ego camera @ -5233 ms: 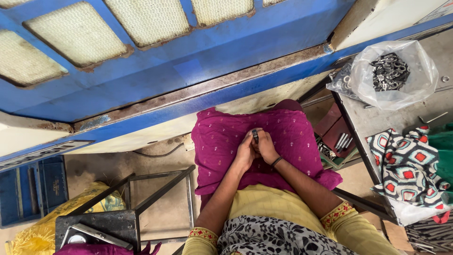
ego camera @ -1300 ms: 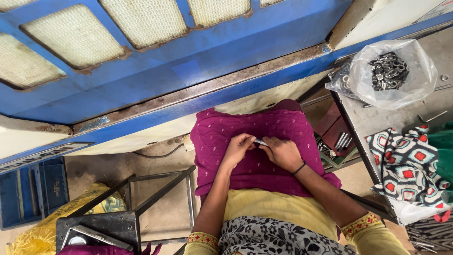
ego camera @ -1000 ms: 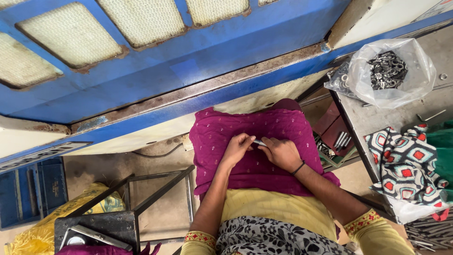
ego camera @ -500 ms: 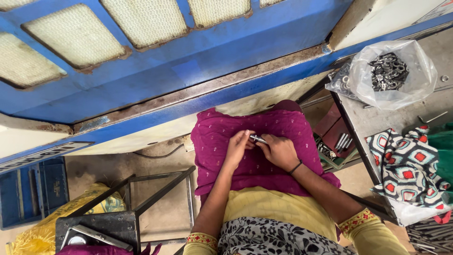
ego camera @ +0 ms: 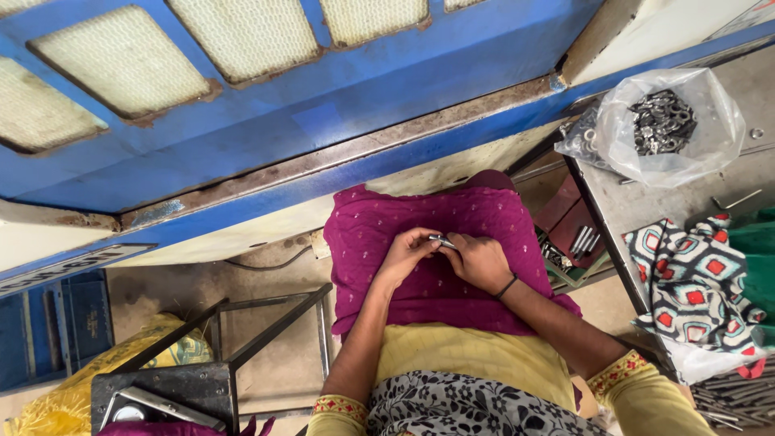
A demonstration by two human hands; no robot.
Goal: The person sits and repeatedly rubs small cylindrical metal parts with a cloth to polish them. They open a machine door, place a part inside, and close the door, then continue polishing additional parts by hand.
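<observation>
Both hands on lap: left hand [ego camera: 404, 257] and right hand [ego camera: 478, 262] pinch a small metal part [ego camera: 441, 241] mid-fitting; next needs steady alignment.

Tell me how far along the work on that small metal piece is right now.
Done: nothing finished shows on the magenta cloth over the lap. In hand: the left hand and right hand pinch a small metal piece between their fingertips. Left: a clear bag of dark metal parts sits on the grey table, with more parts in a tray below.
</observation>
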